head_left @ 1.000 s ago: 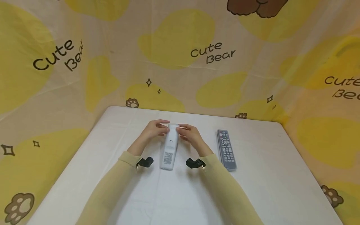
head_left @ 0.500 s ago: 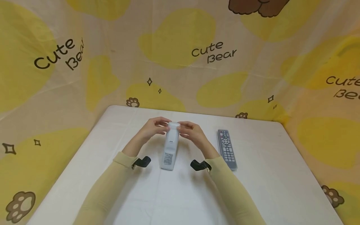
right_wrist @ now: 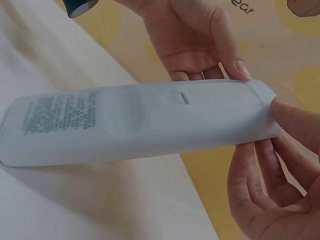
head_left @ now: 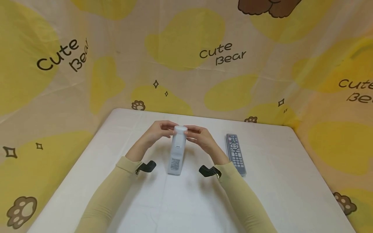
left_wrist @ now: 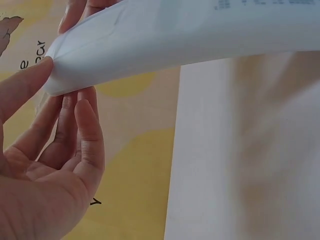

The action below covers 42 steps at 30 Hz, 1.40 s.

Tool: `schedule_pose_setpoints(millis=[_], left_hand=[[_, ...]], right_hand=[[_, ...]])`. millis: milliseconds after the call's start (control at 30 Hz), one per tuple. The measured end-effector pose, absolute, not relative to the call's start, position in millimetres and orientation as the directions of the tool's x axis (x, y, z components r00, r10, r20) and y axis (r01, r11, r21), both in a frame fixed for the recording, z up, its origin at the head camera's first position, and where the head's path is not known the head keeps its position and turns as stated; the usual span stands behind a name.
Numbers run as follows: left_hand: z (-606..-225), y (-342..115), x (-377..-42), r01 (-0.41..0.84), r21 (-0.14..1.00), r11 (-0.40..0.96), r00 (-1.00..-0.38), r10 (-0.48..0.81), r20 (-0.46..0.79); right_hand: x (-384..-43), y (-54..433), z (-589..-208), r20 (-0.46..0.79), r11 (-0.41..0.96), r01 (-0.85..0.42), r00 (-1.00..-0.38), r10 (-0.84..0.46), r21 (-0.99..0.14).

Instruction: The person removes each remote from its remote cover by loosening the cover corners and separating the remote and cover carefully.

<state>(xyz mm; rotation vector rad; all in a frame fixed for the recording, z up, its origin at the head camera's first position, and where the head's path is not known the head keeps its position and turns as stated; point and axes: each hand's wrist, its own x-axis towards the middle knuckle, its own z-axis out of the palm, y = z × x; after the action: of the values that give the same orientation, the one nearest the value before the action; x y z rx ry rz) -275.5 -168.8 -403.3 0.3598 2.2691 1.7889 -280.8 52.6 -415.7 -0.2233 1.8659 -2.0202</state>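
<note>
A cream cloth backdrop (head_left: pixel 180 38) with large yellow patches surrounds the scene on the far, left and right sides, its folds soft and slightly wrinkled. It carries "Cute Bear" lettering (head_left: pixel 222 54) in black, brown paw prints (head_left: pixel 138 105), outlined stars (head_left: pixel 10 152) and, at the top, part of a brown bear figure (head_left: pixel 269 8). Within it lies a white counter (head_left: pixel 291 181), matt and smooth, with rounded far corners, faint creases and soft shadows beneath the arms. Two pale yellow sleeves (head_left: pixel 103 197) reach in from the near side. The left hand (head_left: pixel 155 132) grasps the left edge of the white remote control (head_left: pixel 177 145) at its far end, thumb against the back of the case and fingers beneath; the right hand (head_left: pixel 201 137) grasps the same end from the right. That remote is near the middle of the counter, back upward, far end raised and near end low at the counter. To the right, apart from it, a grey remote control (head_left: pixel 236 154) lies buttons up. A black wrist camera (head_left: pixel 148 166) juts inward from each cuff. The white case bears a printed label (right_wrist: pixel 62 112) towards its near end and a small slot (right_wrist: pixel 185 97) farther along
</note>
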Motion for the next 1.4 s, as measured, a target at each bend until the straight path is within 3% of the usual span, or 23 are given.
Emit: schedule_pose_setpoints(millis=[167, 367, 567, 733, 1000, 1200, 1400], left_hand=[[-404, -168, -277, 0.063, 0.971, 0.23, -0.95, 0.311, -0.012], [-406, -164, -278, 0.111, 0.965, 0.236, -0.959, 0.279, 0.042], [-409, -161, -278, 0.158, 0.955, 0.253, -0.965, 0.242, 0.095], [-409, -159, -278, 0.175, 0.938, 0.298, -0.969, 0.219, 0.111], [-411, -156, -278, 0.154, 0.931, 0.332, -0.981, 0.162, 0.104], [-411, -154, -277, 0.157, 0.921, 0.356, -0.983, 0.148, 0.111], [-410, -153, -278, 0.162, 0.913, 0.374, -0.983, 0.143, 0.116]], right_hand=[[-281, 54, -415, -0.085, -0.048, 0.112, -0.918, -0.388, -0.993], [-281, 53, -418, 0.031, 0.082, -0.061, -0.943, -0.332, -0.995], [-281, 51, -419, 0.056, 0.101, -0.084, -0.964, -0.259, -0.991], [-281, 53, -419, 0.136, 0.201, -0.18, -0.967, -0.214, -0.963], [-283, 54, -420, 0.256, 0.292, -0.309, -0.944, -0.207, -0.905], [-283, 54, -420, 0.277, 0.312, -0.337, -0.935, -0.221, -0.888], [-284, 53, -421, 0.393, 0.35, -0.471, -0.878, -0.273, -0.81]])
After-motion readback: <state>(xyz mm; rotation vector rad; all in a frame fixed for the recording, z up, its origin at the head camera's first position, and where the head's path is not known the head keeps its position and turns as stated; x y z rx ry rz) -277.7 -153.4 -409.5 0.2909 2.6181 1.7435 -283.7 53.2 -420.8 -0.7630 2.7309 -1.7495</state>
